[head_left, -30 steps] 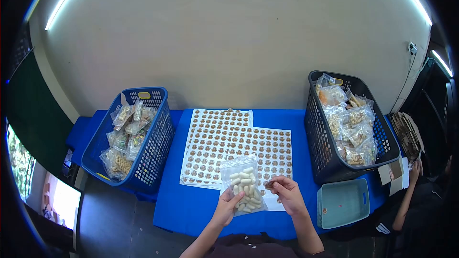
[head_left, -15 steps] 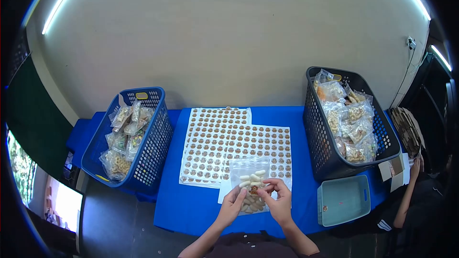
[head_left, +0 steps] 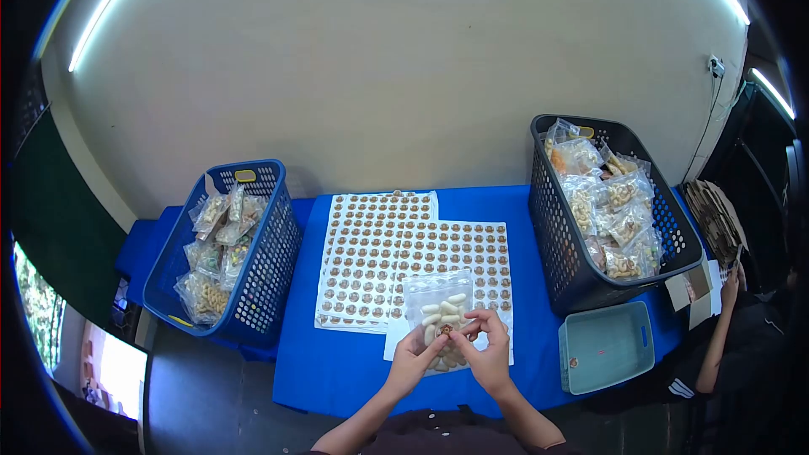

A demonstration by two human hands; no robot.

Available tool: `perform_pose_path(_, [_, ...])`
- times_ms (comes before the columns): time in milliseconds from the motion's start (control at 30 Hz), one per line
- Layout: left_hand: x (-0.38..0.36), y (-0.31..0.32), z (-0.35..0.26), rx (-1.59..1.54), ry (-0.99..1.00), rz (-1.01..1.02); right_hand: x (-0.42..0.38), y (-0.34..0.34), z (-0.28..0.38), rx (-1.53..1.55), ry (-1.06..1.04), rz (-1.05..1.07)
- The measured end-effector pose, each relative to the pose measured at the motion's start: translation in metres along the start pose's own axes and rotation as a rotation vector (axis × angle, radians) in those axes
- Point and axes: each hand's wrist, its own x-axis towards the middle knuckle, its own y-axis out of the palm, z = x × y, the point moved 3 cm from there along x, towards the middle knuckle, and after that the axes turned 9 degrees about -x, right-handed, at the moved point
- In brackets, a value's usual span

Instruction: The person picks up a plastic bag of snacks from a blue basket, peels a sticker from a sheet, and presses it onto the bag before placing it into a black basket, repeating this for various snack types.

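Observation:
A clear zip bag [head_left: 439,288] of white oblong pieces is between my two hands, its zip edge pointing away from me. My left hand [head_left: 410,364] is closed on the bag's left side. From the right, my right hand [head_left: 486,355] grips it, thumb on the front and fingers bent. Both thumbs meet at a small round brown sticker [head_left: 446,331] on the bag's front and partly cover it. Beneath and beyond the bag lie white sheets of round brown stickers [head_left: 362,257].
A blue basket [head_left: 282,240] of filled bags stands left, a black basket [head_left: 556,244] of similar bags right. Near the right table edge is a grey-green tray [head_left: 607,320]. Another person's arm [head_left: 720,333] reaches beside stacked cardboard [head_left: 715,219]. A blue cloth [head_left: 320,371] covers the table.
My thumbs have come together over the sticker, hiding more of it. The bag stays in nearly the same place. The whole view has shifted slightly.

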Motion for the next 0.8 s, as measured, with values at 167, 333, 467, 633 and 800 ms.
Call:
perform_pose_path(167, [0.004, 0.002, -0.001, 0.007, -0.003, 0.0, 0.001, -0.001, -0.001, -0.076, -0.016, 0.015])
perform_pose_path(333, [0.006, -0.001, 0.001, 0.019, 0.001, -0.02, 0.004, -0.003, 0.009, -0.239, -0.1, 0.045])
perform_pose_path(467, [0.007, -0.003, 0.002, -0.01, 0.006, -0.012, 0.004, -0.003, 0.006, -0.269, -0.085, -0.016])
perform_pose_path(633, [0.007, -0.002, -0.003, -0.021, -0.032, 0.001, 0.004, 0.005, -0.015, 0.141, 0.114, -0.03])
perform_pose_path(800, [0.002, 0.004, -0.005, -0.007, -0.072, 0.018, 0.009, 0.014, -0.014, 0.322, 0.187, 0.059])
